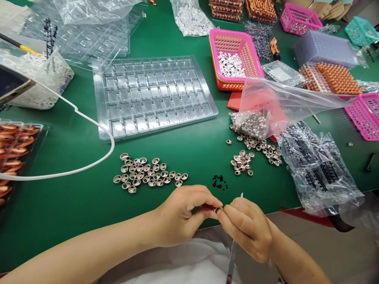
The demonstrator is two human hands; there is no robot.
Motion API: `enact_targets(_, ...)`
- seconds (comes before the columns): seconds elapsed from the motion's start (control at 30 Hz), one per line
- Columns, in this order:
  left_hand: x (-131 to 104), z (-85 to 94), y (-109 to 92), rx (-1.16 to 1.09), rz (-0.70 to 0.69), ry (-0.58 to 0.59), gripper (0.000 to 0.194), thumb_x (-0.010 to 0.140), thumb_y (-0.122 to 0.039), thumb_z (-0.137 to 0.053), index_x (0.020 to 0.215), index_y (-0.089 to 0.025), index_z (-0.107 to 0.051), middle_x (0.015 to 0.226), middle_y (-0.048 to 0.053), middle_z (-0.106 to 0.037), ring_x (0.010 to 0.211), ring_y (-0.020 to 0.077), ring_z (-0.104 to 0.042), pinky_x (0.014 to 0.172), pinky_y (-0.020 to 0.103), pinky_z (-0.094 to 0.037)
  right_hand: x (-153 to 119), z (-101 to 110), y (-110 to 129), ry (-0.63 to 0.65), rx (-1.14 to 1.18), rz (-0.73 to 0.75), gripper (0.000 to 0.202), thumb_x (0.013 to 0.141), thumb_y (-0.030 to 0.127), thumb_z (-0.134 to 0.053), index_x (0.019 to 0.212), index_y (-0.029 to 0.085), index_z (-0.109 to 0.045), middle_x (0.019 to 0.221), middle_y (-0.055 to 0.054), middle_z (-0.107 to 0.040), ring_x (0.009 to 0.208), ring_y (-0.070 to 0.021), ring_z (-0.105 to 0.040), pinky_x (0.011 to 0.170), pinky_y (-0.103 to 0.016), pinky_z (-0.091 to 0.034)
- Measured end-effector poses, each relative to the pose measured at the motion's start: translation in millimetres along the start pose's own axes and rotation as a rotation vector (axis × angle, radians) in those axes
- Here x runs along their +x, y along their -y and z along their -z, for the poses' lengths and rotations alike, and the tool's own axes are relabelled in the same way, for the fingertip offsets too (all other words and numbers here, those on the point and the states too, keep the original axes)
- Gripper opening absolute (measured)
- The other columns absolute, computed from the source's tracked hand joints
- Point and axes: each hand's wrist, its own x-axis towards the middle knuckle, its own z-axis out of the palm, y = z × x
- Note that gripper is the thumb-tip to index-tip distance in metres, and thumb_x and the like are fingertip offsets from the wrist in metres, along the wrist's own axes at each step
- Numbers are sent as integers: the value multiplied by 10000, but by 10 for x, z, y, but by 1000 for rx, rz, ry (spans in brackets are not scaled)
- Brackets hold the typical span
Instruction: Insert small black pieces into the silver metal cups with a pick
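Near the table's front edge, my left hand (180, 215) pinches a small oval metal cup (218, 210) between thumb and forefinger. My right hand (247, 227) meets it there, its fingertips against the cup. Silver tweezers (232, 256) run through the right hand's grip, one end poking out above the fingers. Much of the cup is hidden by fingertips. Just beyond the hands lies a scatter of tiny black pieces (219, 182). Similar metal cups (148, 173) with dark holes are spread to the left, and a small heap of cups (241, 161) lies to the right.
A clear compartment tray (154, 96) lies mid-table. Behind the cups are an open plastic bag of metal parts (251, 124) and a pink basket (237, 33) with white pieces. Bagged black parts (319, 169) lie right. A white cable (100, 157) crosses the left side.
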Motion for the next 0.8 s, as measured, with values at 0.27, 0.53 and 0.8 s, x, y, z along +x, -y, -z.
enact_targets(0.27,39,22,16,-80,176,37,113,884,-98,-690,958,-100,-775,792,72,-768,670,125,-696,660,181,-571,-29,37,-1,-10,-60,17,338,943,56,-375,1096,-22,-666,921,-166,-651,710,-201,-553,502,-340,-413)
enact_targets(0.53,18,11,30,-172,321,84,123,874,-130,-694,957,-114,-783,797,62,-761,679,129,-702,644,186,-566,-50,73,27,-16,-98,13,310,899,22,-430,1087,-18,-673,940,-162,-643,717,-201,-556,508,-339,-403)
enact_targets(0.8,-8,-17,49,-109,200,70,120,892,-133,-690,969,-100,-776,797,83,-768,675,136,-706,652,194,-572,-43,91,46,35,-47,-2,358,944,41,-357,1103,-22,-672,938,-164,-670,695,-193,-530,505,-350,-376)
